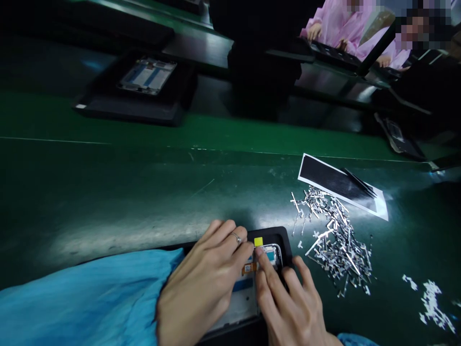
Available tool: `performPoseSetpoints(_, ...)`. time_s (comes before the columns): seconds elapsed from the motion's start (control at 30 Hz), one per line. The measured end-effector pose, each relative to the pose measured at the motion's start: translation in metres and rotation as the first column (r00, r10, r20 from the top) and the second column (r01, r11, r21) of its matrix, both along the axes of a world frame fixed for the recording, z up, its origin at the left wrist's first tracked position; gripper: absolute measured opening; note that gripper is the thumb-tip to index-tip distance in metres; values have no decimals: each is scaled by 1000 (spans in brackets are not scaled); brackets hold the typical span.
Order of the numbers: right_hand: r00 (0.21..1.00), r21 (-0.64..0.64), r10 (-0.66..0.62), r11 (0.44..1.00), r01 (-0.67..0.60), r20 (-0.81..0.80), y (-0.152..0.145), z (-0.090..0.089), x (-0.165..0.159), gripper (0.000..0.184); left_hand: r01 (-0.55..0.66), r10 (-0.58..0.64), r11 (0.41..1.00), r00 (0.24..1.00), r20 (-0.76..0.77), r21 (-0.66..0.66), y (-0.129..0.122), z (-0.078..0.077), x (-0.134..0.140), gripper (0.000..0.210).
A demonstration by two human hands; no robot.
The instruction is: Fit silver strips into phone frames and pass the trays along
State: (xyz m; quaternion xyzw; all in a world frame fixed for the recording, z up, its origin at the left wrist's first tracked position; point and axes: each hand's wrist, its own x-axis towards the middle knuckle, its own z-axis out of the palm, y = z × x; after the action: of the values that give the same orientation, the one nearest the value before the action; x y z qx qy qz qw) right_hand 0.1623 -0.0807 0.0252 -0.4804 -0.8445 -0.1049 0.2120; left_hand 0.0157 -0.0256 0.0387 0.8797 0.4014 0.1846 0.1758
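Note:
A phone frame with a silvery inside, blue strips and an orange flex cable lies in a black tray at the bottom centre. My left hand, with a ring on one finger, reaches over it from the left. Its fingers are curled together at the frame's upper part, and their tips and anything between them are hidden. My right hand touches the frame with one fingertip beside a yellow tab. Its other fingers spread over the tray's right side, and I see nothing held there.
Many small metal strips lie heaped right of the tray, below a black-and-white sheet bearing tweezers. White bits sit farther right. Another black tray holds a phone frame. People in pink work beyond.

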Motion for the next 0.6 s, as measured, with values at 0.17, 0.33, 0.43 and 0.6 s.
performPoseSetpoints(0.17, 999, 8, 19, 1000, -19, 27, -2, 0, 1, 36, 8, -8, 998, 1000, -4, -59, 7, 7, -8, 32)
performPoseSetpoints(0.33, 999, 13, 18, 1000, -19, 37, -2, -1, 1, 38, 34, -34, 999, 999, -40, 2, 1, -4, -13, 31)
performPoseSetpoints(0.43, 1000, 31, 24, 999, -24, 16, -1, -2, 1, 35, 29, -22, 995, 997, -77, 91, -1, -5, -11, 33)
performPoseSetpoints(0.6, 998, 9, 32, 999, -33, 60, -3, -3, 2, 31, -31, 32, 999, 989, -142, 11, 1, 8, 1, 34)
